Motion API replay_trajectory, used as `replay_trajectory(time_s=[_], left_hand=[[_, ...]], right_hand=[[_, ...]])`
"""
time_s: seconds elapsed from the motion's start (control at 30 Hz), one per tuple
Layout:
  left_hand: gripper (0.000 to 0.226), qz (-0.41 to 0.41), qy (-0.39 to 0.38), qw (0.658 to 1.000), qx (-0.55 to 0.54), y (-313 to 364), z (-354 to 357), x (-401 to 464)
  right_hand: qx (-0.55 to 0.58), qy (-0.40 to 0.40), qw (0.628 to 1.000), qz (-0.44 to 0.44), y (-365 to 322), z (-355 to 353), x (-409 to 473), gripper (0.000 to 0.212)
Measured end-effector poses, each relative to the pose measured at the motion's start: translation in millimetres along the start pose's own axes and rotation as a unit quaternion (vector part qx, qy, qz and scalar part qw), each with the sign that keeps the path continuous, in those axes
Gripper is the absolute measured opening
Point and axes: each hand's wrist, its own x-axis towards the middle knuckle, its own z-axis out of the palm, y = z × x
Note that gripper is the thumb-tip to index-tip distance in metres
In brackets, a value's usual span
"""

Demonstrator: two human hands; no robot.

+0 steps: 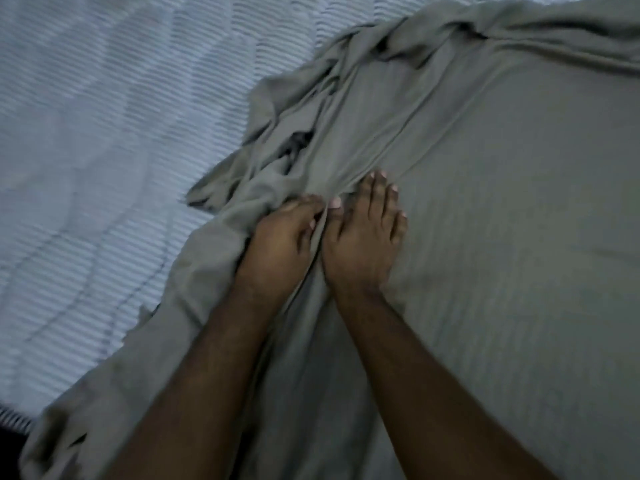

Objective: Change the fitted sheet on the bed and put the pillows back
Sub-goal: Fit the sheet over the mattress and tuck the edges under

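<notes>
Grip: left hand (277, 244) bunches grey fitted sheet (485, 237); right hand (367, 237) presses it, fingers straight.
Progress: sheet half-spread; bare mattress (104, 133) left of grip; pillows unseen.

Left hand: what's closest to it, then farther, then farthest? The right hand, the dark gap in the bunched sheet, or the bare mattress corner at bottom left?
From the left hand:
1. Right hand, right beside it.
2. Dark gap, just beyond, in the grey sheet.
3. Mattress corner, far bottom left.

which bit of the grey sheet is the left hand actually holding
The bare ribbed mattress fills the left; the grey sheet covers the right. Along the sheet's rumpled edge, the left hand grips a bunched fold, beside the right hand lying flat on smooth cloth.
</notes>
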Motion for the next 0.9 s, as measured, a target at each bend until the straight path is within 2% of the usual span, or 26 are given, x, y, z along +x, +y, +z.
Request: replay_trajectory(time_s=[0.1,0.17,0.27,0.33,0.4,0.43,0.53,0.6,0.63,0.7,0.77,0.83,0.9], left_hand=[[0.041,-0.020,0.052,0.998,0.018,-7.9,-27.7,-71.5],[0.039,-0.067,0.116,0.990,0.041,-14.2,-45.8,-116.6],[0.040,-0.150,0.212,0.959,0.116,-18.7,-72.7,-162.7],[0.059,-0.245,0.234,0.929,0.149,-26.6,-88.2,-178.8],[0.073,-0.326,0.237,0.908,0.112,-38.3,-99.9,-188.6],[0.071,-0.337,0.246,0.905,0.079,-45.3,-105.0,-193.4],[0.040,-0.332,0.256,0.908,-0.001,-62.3,-118.8,-209.1],[0.020,-0.364,0.218,0.904,-0.053,-67.9,-125.4,-219.3],[0.020,-0.374,0.196,0.903,-0.083,-68.4,-128.3,-222.9],[0.020,-0.375,0.157,0.904,-0.132,-66.4,-135.4,-226.9],[0.033,-0.366,0.092,0.917,-0.131,-55.4,-139.8,-222.8],[0.048,-0.333,-0.007,0.941,-0.051,-40.4,-137.9,-215.9],[0.055,-0.308,-0.070,0.949,0.003,-26.3,-127.4,-208.2]], right_hand=[[0.006,-0.022,0.999,-0.030,-32.3,8.5,-50.1,0.075],[0.030,-0.022,0.998,-0.052,-55.7,12.5,-82.8,0.073],[0.076,-0.008,0.996,-0.052,-87.9,14.6,-121.8,0.068],[0.114,0.003,0.991,-0.068,-104.9,8.8,-144.2,0.063],[0.099,0.040,0.986,-0.128,-114.8,-0.3,-161.4,0.053],[0.089,0.051,0.979,-0.174,-119.0,-4.2,-167.6,0.048],[0.160,0.002,0.930,-0.332,-134.7,-11.6,-179.0,0.041],[0.171,-0.034,0.901,-0.398,-150.8,-15.0,-179.6,0.034],[0.147,-0.058,0.903,-0.399,-158.1,-16.3,-175.2,0.030],[0.051,-0.155,0.929,-0.332,-165.5,-15.0,-158.3,0.030],[-0.062,-0.222,0.943,-0.238,-157.3,-13.9,-136.3,0.048],[-0.088,-0.232,0.954,-0.169,-143.3,-20.5,-125.9,0.075],[-0.101,-0.255,0.955,-0.112,-133.0,-30.8,-130.8,0.105]])
